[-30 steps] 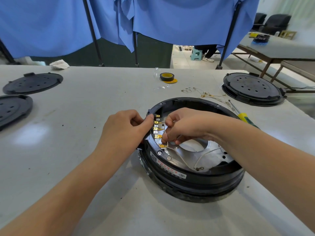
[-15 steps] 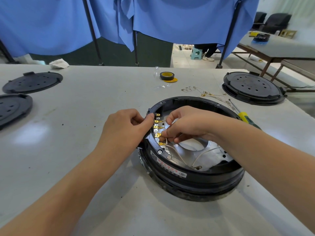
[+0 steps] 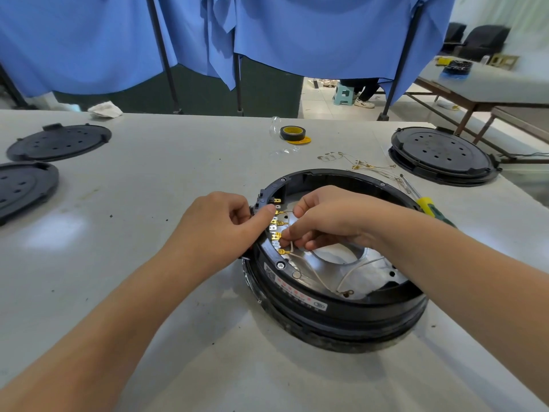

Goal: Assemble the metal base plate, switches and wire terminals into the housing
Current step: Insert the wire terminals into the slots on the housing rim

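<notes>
Head view: black housing [image 3: 335,315] sits on the surface [image 3: 148,203], metal base plate [image 3: 368,263] inside. Left hand [image 3: 219,230] grips the rim, its thumb by the brass terminals [image 3: 276,224]. Right hand [image 3: 329,221] pinches a white wire [image 3: 309,270] beside them. Terminal wiring appears underway; next, a precise push onto one tab.

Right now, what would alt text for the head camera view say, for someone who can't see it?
Two bare hands work inside a round black housing on a grey table: the left hand grips its rim while the right hand pinches a thin wire by brass terminals. A tape roll lies beyond.
</notes>
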`<control>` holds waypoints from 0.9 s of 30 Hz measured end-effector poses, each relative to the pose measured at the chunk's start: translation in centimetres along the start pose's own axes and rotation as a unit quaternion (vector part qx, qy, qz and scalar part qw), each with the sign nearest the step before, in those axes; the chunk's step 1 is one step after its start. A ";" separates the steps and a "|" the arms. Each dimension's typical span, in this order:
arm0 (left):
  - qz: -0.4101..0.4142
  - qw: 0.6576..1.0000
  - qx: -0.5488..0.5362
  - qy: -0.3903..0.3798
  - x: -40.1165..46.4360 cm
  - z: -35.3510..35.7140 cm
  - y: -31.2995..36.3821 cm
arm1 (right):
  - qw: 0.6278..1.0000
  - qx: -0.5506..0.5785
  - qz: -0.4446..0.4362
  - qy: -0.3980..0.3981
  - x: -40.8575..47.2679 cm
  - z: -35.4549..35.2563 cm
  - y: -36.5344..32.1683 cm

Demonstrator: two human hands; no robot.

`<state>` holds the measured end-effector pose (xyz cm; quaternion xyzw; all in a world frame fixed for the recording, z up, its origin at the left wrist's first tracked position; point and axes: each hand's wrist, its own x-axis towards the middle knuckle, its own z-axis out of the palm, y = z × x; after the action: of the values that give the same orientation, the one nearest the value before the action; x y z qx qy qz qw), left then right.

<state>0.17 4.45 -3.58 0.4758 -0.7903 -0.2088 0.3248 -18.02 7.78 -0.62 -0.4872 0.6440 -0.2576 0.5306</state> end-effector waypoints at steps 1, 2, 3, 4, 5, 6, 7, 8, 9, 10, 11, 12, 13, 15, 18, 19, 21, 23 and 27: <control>0.006 1.000 -0.001 -0.006 0.0 0.0 0.0 | 1.000 0.001 0.000 -0.001 0.1 0.0 0.0; 0.010 1.000 -0.003 -0.010 0.0 -0.1 0.0 | 1.000 0.002 0.000 -0.002 0.1 -0.1 0.1; 0.013 1.000 -0.007 -0.012 0.0 -0.1 0.0 | 1.000 0.002 0.000 -0.003 0.1 -0.2 0.1; 0.014 1.000 -0.011 -0.013 0.1 -0.1 0.1 | 1.000 0.000 -0.001 -0.005 0.2 -0.2 0.2; 0.016 1.000 -0.012 -0.012 0.1 -0.2 0.1 | 1.000 -0.003 -0.002 -0.005 0.2 -0.2 0.2; 0.016 1.000 -0.013 -0.010 0.1 -0.1 0.1 | 1.000 -0.005 -0.003 -0.005 0.3 -0.2 0.2; 0.016 1.000 -0.014 -0.009 0.1 -0.1 0.1 | 1.000 -0.007 -0.003 -0.006 0.3 -0.2 0.2; 0.014 1.000 -0.017 -0.009 0.1 -0.1 0.1 | 1.000 -0.009 -0.004 -0.006 0.3 -0.2 0.2; 0.013 1.000 -0.021 -0.012 0.1 0.0 0.1 | 1.000 -0.012 -0.005 -0.007 0.4 -0.2 0.2; 0.011 1.000 -0.022 -0.015 0.1 0.0 0.1 | 1.000 -0.014 -0.007 -0.008 0.4 -0.2 0.2; 0.010 1.000 -0.021 -0.018 0.1 0.0 0.0 | 1.000 -0.017 -0.010 -0.010 0.4 -0.2 0.2; 0.009 1.000 -0.020 -0.022 0.2 0.0 0.0 | 1.000 -0.022 -0.015 -0.011 0.4 -0.2 0.2; 0.009 0.999 -0.018 -0.025 0.2 0.0 0.0 | 0.999 -0.030 -0.020 -0.009 0.4 -0.2 0.2; 0.008 0.999 -0.016 -0.030 0.3 0.0 0.0 | 0.998 -0.050 -0.030 0.002 0.6 -0.1 0.2; 0.008 0.999 -0.014 -0.029 0.3 0.0 -0.2 | 0.996 -0.079 -0.041 0.014 0.7 0.2 -0.2; 0.008 0.999 -0.016 -0.029 0.3 0.0 -0.3 | 0.995 -0.086 -0.043 0.016 0.6 0.2 -0.3; 0.007 0.999 -0.022 -0.030 0.3 0.0 -0.4 | 0.995 -0.091 -0.047 0.019 0.6 0.3 -0.4; 0.008 0.999 -0.020 -0.031 0.4 0.1 -0.4 | 0.995 -0.087 -0.051 0.020 0.6 0.2 -0.4; 0.000 0.999 -0.032 -0.036 0.5 0.1 -0.3 | 0.996 -0.072 -0.048 0.011 0.6 0.3 -0.4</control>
<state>0.17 3.90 -3.70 0.4572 -0.7945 -0.2509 0.3111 -17.62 7.14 -0.65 -0.5516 0.6427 -0.2408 0.4740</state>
